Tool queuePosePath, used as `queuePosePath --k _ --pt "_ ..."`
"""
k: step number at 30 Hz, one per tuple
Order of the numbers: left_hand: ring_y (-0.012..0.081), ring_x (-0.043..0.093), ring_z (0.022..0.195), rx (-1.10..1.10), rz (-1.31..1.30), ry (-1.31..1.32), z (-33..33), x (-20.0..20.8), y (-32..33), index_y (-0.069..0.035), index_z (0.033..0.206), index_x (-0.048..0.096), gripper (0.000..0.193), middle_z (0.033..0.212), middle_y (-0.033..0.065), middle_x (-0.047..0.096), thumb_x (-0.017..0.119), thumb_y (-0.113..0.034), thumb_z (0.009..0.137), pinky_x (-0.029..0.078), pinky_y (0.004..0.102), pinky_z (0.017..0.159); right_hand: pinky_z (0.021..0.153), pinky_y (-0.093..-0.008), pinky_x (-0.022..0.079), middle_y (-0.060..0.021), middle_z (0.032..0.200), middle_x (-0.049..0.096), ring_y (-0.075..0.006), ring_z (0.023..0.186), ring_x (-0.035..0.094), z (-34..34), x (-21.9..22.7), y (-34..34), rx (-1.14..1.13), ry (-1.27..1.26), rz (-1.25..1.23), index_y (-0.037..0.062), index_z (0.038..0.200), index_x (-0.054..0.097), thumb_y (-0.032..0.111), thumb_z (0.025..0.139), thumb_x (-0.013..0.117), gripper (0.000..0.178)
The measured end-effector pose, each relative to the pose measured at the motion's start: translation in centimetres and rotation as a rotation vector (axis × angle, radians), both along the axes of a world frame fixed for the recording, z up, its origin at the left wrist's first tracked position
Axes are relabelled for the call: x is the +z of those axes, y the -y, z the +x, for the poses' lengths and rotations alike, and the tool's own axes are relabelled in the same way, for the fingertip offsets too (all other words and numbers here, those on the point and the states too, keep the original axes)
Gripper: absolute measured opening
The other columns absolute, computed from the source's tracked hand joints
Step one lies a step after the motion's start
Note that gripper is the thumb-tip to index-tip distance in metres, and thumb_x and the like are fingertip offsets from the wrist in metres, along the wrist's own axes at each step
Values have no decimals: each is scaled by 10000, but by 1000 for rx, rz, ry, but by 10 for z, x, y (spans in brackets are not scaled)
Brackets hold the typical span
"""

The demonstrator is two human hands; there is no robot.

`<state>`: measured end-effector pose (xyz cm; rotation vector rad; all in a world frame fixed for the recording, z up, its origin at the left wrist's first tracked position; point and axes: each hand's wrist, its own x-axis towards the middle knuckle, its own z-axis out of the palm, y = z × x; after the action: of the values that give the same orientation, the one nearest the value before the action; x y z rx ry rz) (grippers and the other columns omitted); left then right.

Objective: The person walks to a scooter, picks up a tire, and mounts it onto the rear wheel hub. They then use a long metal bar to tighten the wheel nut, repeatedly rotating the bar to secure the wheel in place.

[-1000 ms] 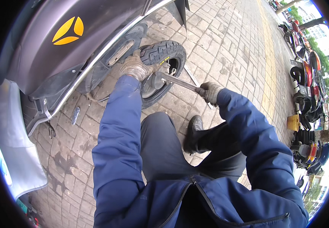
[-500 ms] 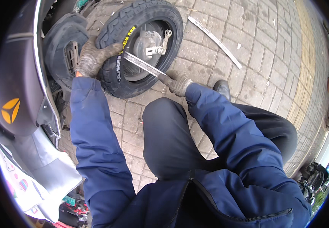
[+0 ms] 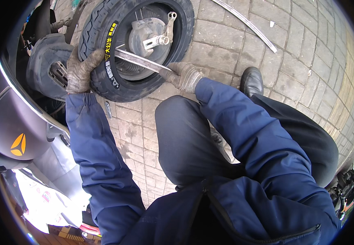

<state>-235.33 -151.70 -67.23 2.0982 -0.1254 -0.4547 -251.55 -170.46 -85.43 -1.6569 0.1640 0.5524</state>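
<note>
A black rubber tyre (image 3: 128, 92) with yellow and white lettering stands tilted on the paving around a wheel with a grey metal hub (image 3: 142, 36). My left hand (image 3: 81, 71), in a grey-brown knit glove, grips the tyre's left side, thumb on the sidewall and fingers behind the tread. My right hand (image 3: 184, 76), gloved alike, is closed round the near end of a flat metal tyre lever (image 3: 140, 61). The lever lies across the wheel opening, its far end at the tyre's left inner edge. A pale metal arm (image 3: 170, 26) sticks out from the hub.
Another long metal bar (image 3: 248, 23) lies on the brick paving beyond the wheel. On the left stand a dark scooter body (image 3: 19, 116) and a black plastic part (image 3: 46, 61). My bent knee (image 3: 181, 122) and black shoe (image 3: 252, 81) are close to the wheel.
My view has shifted, so the wheel appears slightly further left and higher. Both hands keep their holds on the tyre and the lever, and the lever stays across the wheel.
</note>
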Motion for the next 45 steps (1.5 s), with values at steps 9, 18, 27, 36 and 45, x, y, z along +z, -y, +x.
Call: queuePosePath --k 9,18,27,36,45 --pt "223 639 984 55 -115 49 -14 -2 6 63 1303 499 844 1141 142 648 923 -238 638 513 344 911 798 -413 519 -199 867 694 -342 866 679 7 15 4 33 47 -49 14 1103 674 450 967 540 476" --pt "271 495 1260 10 -236 -101 -9 -13 -39 68 1449 332 1194 1374 159 512 904 -519 580 369 377 1084 588 -364 525 -135 797 675 -223 641 656 4 64 34 77 -100 -3 14 1167 643 343 957 585 395" --pt "270 431 1314 20 -355 -161 -12 -15 -33 32 1482 304 1227 1421 167 460 896 -547 577 350 390 1097 487 -258 532 -47 742 619 -107 563 610 -13 86 55 -54 -451 375 15 1259 562 272 953 609 402" --pt "305 519 1237 183 -36 82 -16 -43 -41 63 1393 444 1212 1319 210 550 877 -648 512 408 400 1054 447 -257 415 -40 667 591 -113 509 530 -75 100 76 -4 -567 21 49 1155 645 418 958 592 422" --pt "343 543 1223 88 -399 -138 -15 -38 -49 98 1368 454 1211 1307 250 559 843 -682 527 426 400 1036 393 -287 324 -14 567 514 -118 421 432 -76 148 66 -156 -547 -184 19 957 663 410 961 589 398"
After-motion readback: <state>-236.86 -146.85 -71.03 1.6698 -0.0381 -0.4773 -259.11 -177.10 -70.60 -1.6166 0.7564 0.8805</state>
